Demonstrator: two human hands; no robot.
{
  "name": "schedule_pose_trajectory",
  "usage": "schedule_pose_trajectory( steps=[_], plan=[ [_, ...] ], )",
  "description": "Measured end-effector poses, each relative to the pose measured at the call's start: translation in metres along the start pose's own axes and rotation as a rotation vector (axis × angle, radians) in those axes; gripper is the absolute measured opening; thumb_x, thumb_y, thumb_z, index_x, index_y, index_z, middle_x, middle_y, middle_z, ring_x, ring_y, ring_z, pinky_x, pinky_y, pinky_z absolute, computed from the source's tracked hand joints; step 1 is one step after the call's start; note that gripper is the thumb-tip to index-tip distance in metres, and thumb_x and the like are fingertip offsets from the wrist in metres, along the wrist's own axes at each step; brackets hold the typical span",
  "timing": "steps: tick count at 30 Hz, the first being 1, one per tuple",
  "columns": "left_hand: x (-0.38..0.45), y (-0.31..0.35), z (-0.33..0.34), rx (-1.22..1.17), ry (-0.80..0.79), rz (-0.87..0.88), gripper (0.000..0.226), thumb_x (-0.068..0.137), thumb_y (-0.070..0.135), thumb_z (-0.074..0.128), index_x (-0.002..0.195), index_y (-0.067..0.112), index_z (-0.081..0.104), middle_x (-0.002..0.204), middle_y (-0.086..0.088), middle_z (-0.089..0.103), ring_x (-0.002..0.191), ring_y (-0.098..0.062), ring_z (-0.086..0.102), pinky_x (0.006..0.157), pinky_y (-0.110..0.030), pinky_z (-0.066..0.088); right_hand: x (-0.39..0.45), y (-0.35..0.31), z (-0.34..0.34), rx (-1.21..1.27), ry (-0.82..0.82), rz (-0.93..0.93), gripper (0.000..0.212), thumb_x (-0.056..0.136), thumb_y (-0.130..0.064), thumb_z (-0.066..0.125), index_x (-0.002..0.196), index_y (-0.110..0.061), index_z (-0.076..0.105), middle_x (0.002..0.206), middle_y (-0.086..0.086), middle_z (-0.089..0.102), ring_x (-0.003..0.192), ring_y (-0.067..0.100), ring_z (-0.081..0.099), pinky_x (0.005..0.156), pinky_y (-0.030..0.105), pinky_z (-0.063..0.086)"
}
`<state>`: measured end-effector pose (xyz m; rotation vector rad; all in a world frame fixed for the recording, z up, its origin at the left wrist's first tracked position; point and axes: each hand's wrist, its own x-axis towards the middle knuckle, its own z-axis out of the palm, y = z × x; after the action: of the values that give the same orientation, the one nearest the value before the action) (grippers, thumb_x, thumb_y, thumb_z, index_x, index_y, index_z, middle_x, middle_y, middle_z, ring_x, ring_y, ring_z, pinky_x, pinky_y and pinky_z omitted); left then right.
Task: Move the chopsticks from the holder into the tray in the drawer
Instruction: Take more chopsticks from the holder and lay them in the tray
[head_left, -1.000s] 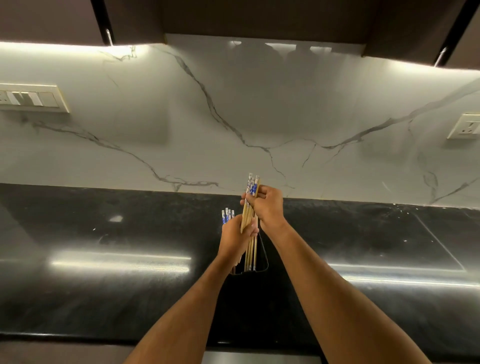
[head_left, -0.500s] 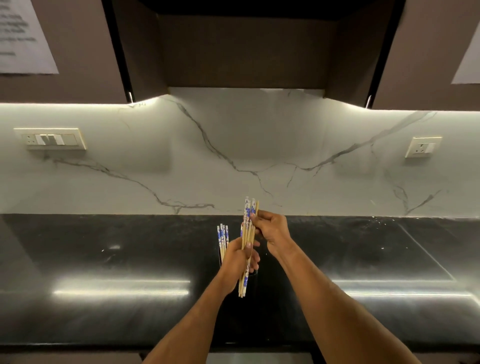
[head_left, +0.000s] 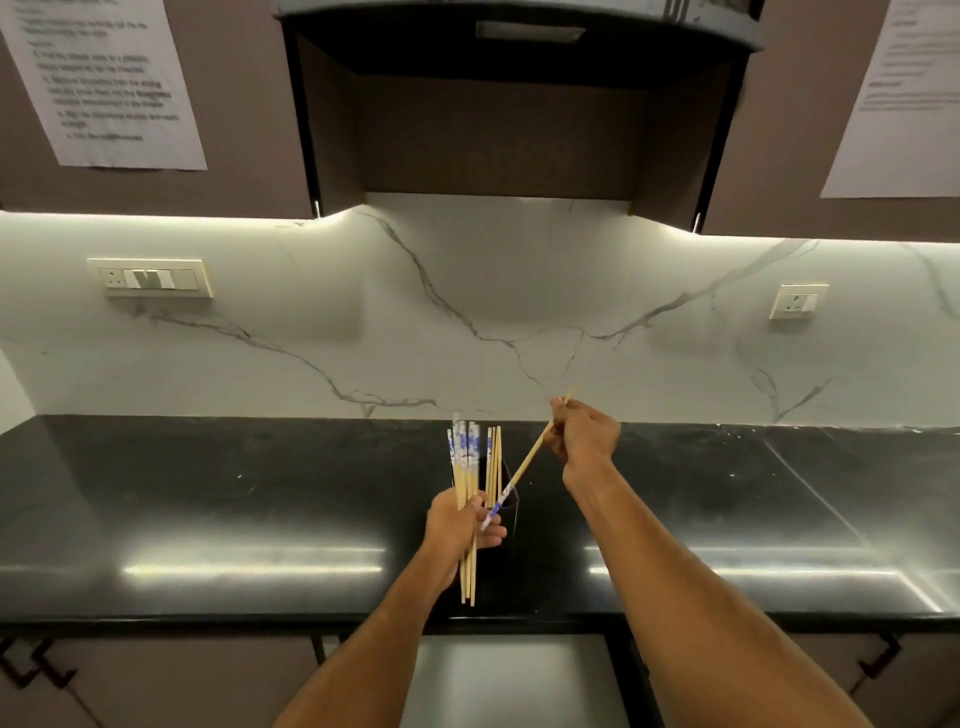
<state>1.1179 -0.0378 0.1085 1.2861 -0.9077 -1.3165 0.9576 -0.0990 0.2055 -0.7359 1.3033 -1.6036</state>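
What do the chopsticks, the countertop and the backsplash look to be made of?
Chopsticks: pale tan sticks, likely bamboo or wood, with blue-and-white printed ends, matte. Countertop: black polished stone, possibly granite; it mirrors the under-cabinet lights as bright streaks. Backsplash: white with grey veins, marble or a marble-look slab, smooth with a soft sheen.

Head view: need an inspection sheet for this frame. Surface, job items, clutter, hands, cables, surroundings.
Surface: glossy black stone countertop, light strips reflected.
Job's things: dark holder with a few wooden chopsticks standing in it; drawer tray not identifiable.
Clutter: nothing seen.
Hands: left hand grips a bundle of blue-and-white-topped chopsticks, upright; right hand holds a single chopstick tilted, its patterned end towards the left hand.
Cables: nothing seen.
Surroundings: white marble backsplash, switch plate, wall socket, printed sheets on dark cabinets.
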Motion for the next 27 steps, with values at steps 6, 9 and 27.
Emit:
schedule_pose_trajectory(
  steps=[6, 9, 27],
  plan=[
    [-0.016, 0.010, -0.010, -0.306, 0.113, -0.051, 0.019, 0.106, 0.007, 0.044, 0.114, -0.001, 0.060, 0.091, -0.026, 0.074, 0.080, -0.036, 0.077, 0.062, -0.035, 0.062, -0.031, -0.024, -0.017, 0.171, 0.091, -0.259, 0.007, 0.090, -0.009, 0.075, 0.091, -0.002, 0.074, 0.072, 0.009, 0.070, 0.058, 0.016, 0.068, 0.059, 0.029, 0.063],
    [-0.022, 0.022, 0.000, -0.431, 0.093, -0.060, 0.020, 0.106, 0.007, 0.044, 0.115, -0.002, 0.059, 0.097, -0.028, 0.073, 0.082, -0.035, 0.077, 0.064, -0.036, 0.063, -0.044, -0.020, -0.017, 0.253, 0.061, -0.215, 0.007, 0.086, 0.001, 0.076, 0.093, 0.001, 0.074, 0.086, 0.015, 0.075, 0.074, 0.024, 0.077, 0.071, 0.032, 0.064],
    [-0.003, 0.055, 0.044, -0.554, 0.178, 0.043, 0.022, 0.106, 0.005, 0.045, 0.115, -0.002, 0.064, 0.099, -0.023, 0.076, 0.090, -0.032, 0.077, 0.087, -0.047, 0.061, -0.062, 0.051, -0.030, -0.684, -0.386, -0.271, 0.008, 0.087, -0.008, 0.074, 0.088, -0.010, 0.082, 0.077, 0.002, 0.077, 0.068, 0.015, 0.075, 0.070, 0.035, 0.065]
  ],
)
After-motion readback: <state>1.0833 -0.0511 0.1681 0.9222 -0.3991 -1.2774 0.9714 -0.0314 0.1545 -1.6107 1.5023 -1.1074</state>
